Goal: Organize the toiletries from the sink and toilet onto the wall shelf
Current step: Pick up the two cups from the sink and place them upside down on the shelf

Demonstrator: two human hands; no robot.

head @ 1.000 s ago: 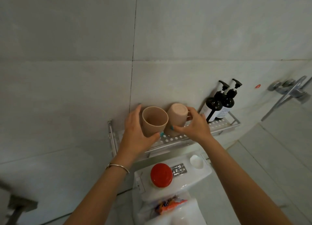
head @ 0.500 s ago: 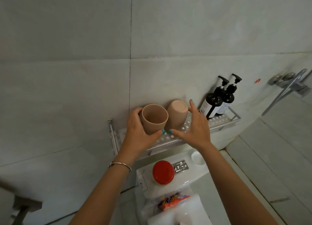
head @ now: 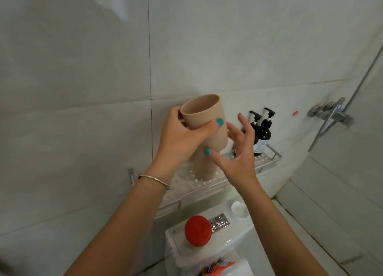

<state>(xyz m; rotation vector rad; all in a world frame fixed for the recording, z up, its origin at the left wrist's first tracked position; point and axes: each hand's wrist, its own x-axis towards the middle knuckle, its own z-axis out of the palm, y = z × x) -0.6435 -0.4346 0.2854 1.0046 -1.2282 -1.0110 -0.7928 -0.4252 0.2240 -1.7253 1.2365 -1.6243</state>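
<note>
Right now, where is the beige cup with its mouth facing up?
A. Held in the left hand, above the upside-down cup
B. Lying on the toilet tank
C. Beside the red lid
A: the left hand grips the upright cup above the inverted cup on the shelf.

This is a bathroom in a home. Big pale tiles (head: 207, 48) cover the wall all the way up. A metal wall shelf (head: 186, 184) with little round holes is fixed to the tiles in the middle. At 3 o'clock on the shelf stand two dark pump bottles (head: 261, 135), the kind that hold soap or shampoo. At 6 o'clock is a white toilet tank (head: 236, 232) with a shiny flush button (head: 220, 225) on top. At 2 o'clock a silver shower tap (head: 331, 115) sticks out of the wall, with a thin pipe going up.
</note>
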